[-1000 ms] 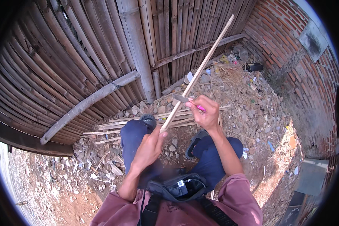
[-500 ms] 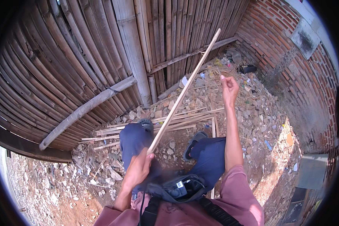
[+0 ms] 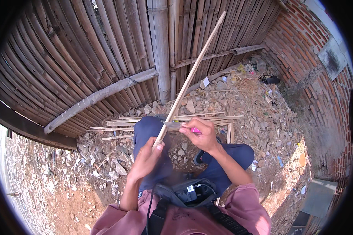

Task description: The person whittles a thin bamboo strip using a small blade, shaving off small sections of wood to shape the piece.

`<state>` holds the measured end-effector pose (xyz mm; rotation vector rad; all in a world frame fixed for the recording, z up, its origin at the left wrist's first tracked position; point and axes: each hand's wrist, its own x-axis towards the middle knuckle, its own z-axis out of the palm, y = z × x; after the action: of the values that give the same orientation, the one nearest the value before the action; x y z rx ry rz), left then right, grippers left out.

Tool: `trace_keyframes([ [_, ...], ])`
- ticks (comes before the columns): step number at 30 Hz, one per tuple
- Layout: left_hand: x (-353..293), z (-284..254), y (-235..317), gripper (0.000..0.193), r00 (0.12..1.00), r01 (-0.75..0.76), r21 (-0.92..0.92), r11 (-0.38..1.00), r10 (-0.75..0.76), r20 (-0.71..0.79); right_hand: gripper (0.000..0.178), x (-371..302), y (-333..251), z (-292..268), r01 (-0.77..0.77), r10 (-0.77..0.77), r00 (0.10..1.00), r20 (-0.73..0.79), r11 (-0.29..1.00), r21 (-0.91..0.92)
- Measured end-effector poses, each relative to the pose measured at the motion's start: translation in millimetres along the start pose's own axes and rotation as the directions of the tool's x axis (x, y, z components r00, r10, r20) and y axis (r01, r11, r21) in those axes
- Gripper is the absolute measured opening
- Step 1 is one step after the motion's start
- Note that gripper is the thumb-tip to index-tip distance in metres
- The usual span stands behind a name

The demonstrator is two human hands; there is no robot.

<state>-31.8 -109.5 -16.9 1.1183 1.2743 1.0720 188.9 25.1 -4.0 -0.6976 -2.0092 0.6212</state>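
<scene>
My left hand [image 3: 147, 156] is closed around the lower part of a long pale bamboo strip [image 3: 192, 74]. The strip slants up and away, its far end before the bamboo wall. In my right hand [image 3: 203, 135] is a knife [image 3: 196, 130] with a pink handle, the fingers closed round it. Its blade lies across the strip just above my left hand and appears to touch it. Part of the handle is hidden in my fingers.
Several more bamboo strips [image 3: 123, 122] lie on the rubble beyond my knees. A bamboo wall [image 3: 106, 43] stands ahead and left, a brick wall [image 3: 325, 86] to the right. A dark open pouch [image 3: 184, 192] hangs at my waist. Broken stones [image 3: 190, 106] and litter cover the ground.
My right hand has come back from stretched out at the right to the strip, now with the knife plainly in view. My left hand has moved up slightly with the strip.
</scene>
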Motion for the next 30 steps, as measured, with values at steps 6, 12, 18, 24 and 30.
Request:
trace_keyframes([
  [6,16,11,11,0.027,1.0,-0.013,0.083,0.996,0.012,0.009,0.014,-13,-8,17,-0.038,0.038,0.999,0.021,0.999,-0.019],
  [12,27,16,9,0.033,0.999,0.028,0.097,0.995,-0.03,0.019,0.014,-17,-3,14,-0.034,0.034,0.999,-0.016,0.999,-0.014],
  [18,29,23,10,0.034,1.0,-0.013,0.134,0.991,0.014,-0.003,0.012,-19,1,13,0.036,-0.041,0.998,-0.037,0.991,-0.131],
  [24,29,23,16,0.033,1.0,0.012,0.186,0.982,-0.014,0.013,0.012,-17,9,11,0.093,-0.121,0.987,-0.102,0.967,-0.237],
  [30,27,20,16,0.032,1.0,0.001,0.224,0.974,-0.006,0.021,0.014,-13,9,6,0.135,-0.159,0.984,-0.074,0.956,-0.262],
])
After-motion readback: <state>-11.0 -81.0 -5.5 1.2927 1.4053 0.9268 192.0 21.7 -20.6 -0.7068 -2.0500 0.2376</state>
